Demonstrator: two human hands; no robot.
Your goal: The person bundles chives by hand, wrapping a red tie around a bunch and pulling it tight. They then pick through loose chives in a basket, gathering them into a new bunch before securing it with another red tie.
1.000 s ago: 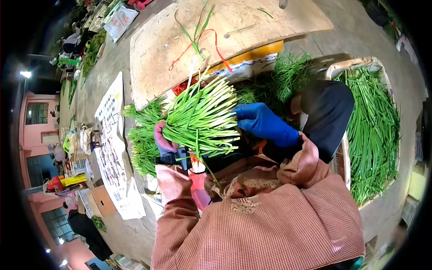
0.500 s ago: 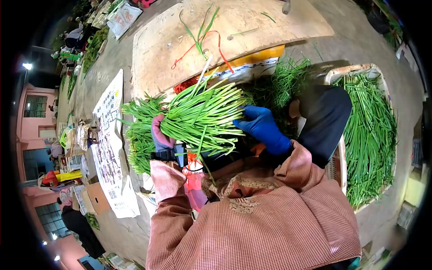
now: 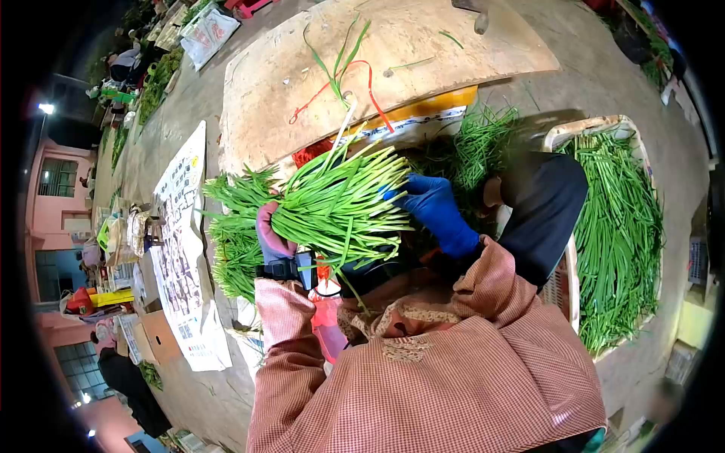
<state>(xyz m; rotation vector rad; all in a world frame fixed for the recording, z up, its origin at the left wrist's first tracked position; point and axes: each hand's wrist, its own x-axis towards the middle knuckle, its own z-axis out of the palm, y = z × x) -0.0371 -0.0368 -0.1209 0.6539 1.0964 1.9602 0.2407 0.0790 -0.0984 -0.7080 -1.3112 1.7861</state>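
A large bunch of green stalks [image 3: 343, 200] lies across my left hand [image 3: 273, 232], which wears a pink and grey glove and is closed around it. The pale cut ends fan out toward the right. At those ends is my right hand [image 3: 438, 208] in a blue glove, its fingertips pressed together against the stalks. Whatever lies between those fingertips is hidden. Behind the bunch, a few leaves and a red tie [image 3: 371, 94] rest on a wooden board [image 3: 287, 72].
On the right stands a white crate [image 3: 559, 136] full of long green stalks [image 3: 615, 241]. Loose greens [image 3: 483, 140] lie between board and knee. A printed sheet [image 3: 181, 257] is on the floor at left. A person in dark clothing [image 3: 132, 385] is at the lower left.
My right hand has moved slightly up and left along the cut ends, and its fingers have drawn closer together. My left hand still holds the bunch.
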